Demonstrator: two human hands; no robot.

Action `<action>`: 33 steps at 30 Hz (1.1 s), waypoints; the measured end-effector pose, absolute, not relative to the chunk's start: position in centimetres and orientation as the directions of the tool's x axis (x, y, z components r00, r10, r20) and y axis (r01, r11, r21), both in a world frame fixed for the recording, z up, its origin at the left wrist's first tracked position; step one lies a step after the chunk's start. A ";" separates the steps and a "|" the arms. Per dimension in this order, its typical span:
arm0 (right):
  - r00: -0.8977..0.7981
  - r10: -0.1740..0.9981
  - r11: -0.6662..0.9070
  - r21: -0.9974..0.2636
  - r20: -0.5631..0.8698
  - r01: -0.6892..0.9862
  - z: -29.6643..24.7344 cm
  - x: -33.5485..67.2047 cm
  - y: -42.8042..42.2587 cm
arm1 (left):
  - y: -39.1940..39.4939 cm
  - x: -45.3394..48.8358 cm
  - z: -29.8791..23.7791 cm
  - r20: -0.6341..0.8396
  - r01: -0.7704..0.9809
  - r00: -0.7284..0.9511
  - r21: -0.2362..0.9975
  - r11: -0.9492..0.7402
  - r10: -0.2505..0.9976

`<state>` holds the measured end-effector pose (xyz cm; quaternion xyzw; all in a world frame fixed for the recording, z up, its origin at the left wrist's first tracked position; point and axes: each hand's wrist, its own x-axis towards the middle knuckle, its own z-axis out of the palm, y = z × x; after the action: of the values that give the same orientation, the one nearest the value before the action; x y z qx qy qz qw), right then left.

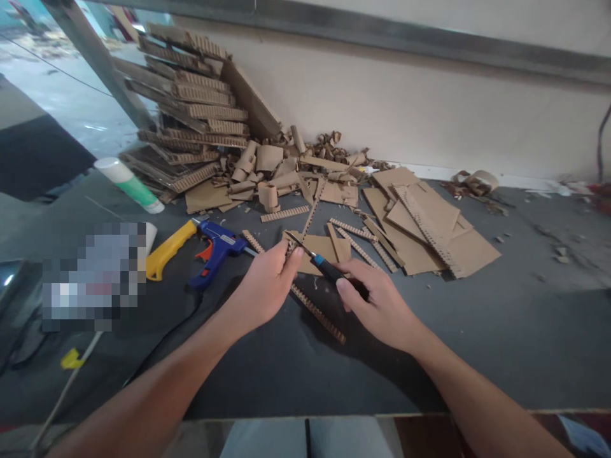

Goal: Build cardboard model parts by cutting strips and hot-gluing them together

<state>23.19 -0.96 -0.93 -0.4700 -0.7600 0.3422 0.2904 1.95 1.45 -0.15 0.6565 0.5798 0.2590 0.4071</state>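
Cardboard strip [313,213], ridged, appears pinched between thumb and fingers of the left hand [268,280], above the dark table [501,343]. The right hand [379,302] is closed around the black-and-blue tool [326,267], metal tip beside the left thumb. For accurate work, the pinch should be firm, the thumb clear of the tip, and strokes short.

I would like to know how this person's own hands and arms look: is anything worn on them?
The left hand and right hand wear no gloves. The left forearm and right forearm are bare: no sleeve, watch or bracelet shows, and I see no clear markings.
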 end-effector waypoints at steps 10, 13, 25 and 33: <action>-0.254 0.951 0.294 -0.771 0.176 0.565 -1.9 23.3 -0.1 | 0.1 3.3 0.7 -0.093 0.412 0.280 0.911 -0.031 0.956; -0.138 0.959 0.276 -0.724 0.246 0.632 -2.1 23.8 0.1 | 1.3 1.5 0.9 -0.029 0.148 0.169 0.989 0.004 0.985; -0.245 0.829 0.451 -0.343 0.502 0.824 -2.8 24.0 0.2 | 2.3 0.9 0.4 0.250 -0.184 -0.039 0.950 -0.253 0.968; -0.604 0.790 0.579 -0.448 0.104 0.681 -1.8 21.1 -2.3 | 2.7 0.6 0.6 0.300 -0.213 -0.038 0.930 -0.301 0.953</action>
<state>21.07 -2.32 -1.75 -0.4199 -0.8762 0.1848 0.1480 0.61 2.73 0.56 0.5120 0.3614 0.6231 0.4679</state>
